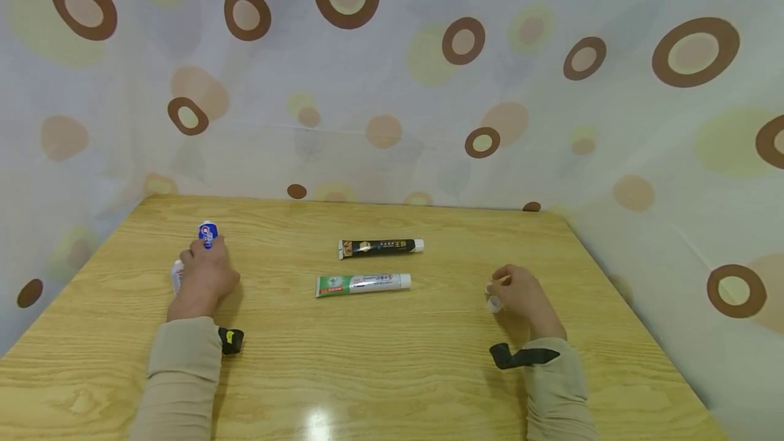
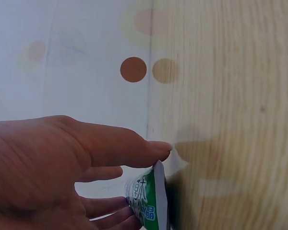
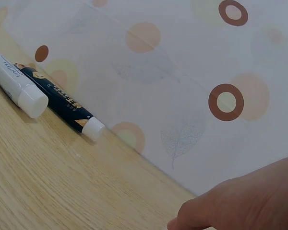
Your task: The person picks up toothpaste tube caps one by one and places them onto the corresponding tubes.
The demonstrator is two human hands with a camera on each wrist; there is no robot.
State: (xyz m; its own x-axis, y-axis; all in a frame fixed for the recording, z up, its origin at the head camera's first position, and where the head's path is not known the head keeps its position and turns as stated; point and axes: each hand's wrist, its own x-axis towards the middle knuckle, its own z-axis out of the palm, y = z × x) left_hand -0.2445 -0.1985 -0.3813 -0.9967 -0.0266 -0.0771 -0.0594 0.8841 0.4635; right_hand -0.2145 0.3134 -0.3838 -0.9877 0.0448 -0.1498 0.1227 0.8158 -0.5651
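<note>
Gripping a blue-ended tube (image 1: pixel 209 235) under the fingers of the left hand (image 1: pixel 205 278), with blue end toward the tabletop's far edge and long axis roughly front-to-back. Curving the right hand (image 1: pixel 525 298) at a small white object (image 1: pixel 494 304); cannot tell whether grasping.

Tubes (image 1: pixel 363 284) on tbl (image 1: pixel 367 366); backdrop (image 1: pixel 380 162) behind

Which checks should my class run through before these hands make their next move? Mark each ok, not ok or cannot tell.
1. Left hand free for another item: not ok; it grips a tube.
2. Right hand firmly gripping the small white object: cannot tell; the contact is hidden.
3. Black tube lying flat and capped: ok.
4. Green-and-white tube lying flat and capped: ok.
5. Those two middle tubes apart from both hands: ok.
</note>
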